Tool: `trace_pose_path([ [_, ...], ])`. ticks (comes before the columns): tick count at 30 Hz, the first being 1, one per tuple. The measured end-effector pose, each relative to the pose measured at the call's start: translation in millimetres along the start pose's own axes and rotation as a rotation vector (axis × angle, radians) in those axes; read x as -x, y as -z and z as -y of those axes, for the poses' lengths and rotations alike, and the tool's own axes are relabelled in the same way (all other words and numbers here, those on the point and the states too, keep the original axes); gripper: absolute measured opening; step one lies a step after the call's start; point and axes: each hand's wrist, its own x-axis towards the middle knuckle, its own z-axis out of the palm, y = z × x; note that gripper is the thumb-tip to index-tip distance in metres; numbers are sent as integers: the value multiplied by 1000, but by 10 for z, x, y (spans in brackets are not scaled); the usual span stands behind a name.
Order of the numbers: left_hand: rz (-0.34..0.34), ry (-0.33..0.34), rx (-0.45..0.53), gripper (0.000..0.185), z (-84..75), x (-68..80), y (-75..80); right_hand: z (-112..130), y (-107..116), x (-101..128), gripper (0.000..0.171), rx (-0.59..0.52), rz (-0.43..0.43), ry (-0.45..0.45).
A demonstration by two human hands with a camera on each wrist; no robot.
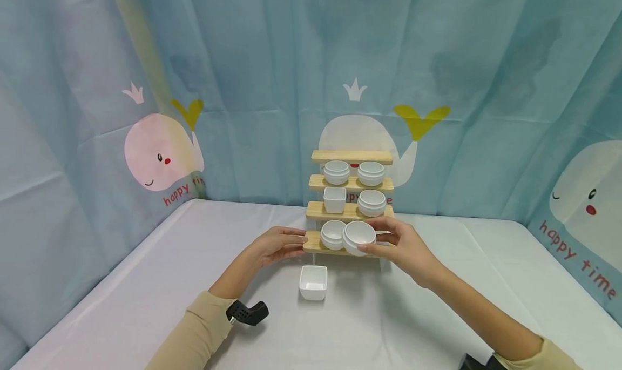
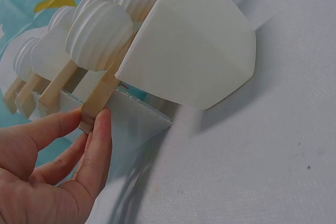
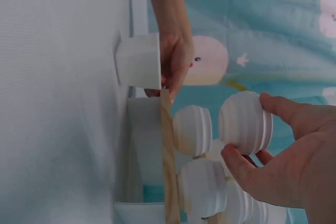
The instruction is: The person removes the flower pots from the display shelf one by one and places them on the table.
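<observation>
A tiered wooden display stand (image 1: 350, 211) with white legs bears white bowls on its steps. My left hand (image 1: 282, 244) pinches the left end of its lowest board (image 2: 100, 98) between thumb and fingers. My right hand (image 1: 405, 246) holds a small round white bowl (image 1: 358, 239) by its sides, above the lowest board and apart from it in the right wrist view. Two round bowls sit on that board: one near the left end (image 3: 192, 129), another farther right (image 3: 202, 187), mostly hidden behind the held bowl in the head view.
A square white bowl (image 1: 313, 282) stands on the white-covered table (image 1: 340, 337) in front of the stand. Higher steps carry another square bowl (image 1: 335, 200) and several round bowls (image 1: 371, 202). A blue printed curtain (image 1: 262, 89) hangs behind.
</observation>
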Motion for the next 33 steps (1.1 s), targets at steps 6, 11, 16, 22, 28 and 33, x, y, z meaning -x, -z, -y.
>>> trace_pose_path([
  [6, -11, 7, -2, 46, -27, -7, 3, -38, -32, 40, 60, -12, 6, -10],
  [11, -16, 14, -2, 46, -44, 6, -3, -101, -68, 71, 58, -40, 29, 1],
  [16, -6, 11, 5, 46, -47, 8, -15, -158, -97, 98, 56, -43, 40, 11],
  [22, -13, 20, -1, 47, -45, -6, -17, -201, -128, 137, 58, -38, 46, 0],
  [28, -7, 20, -2, 48, -44, -3, -17, -246, -177, 166, 61, -39, 52, -13],
  [33, -9, 22, 4, 47, -27, 4, -13, -289, -217, 179, 60, -54, 65, 1],
])
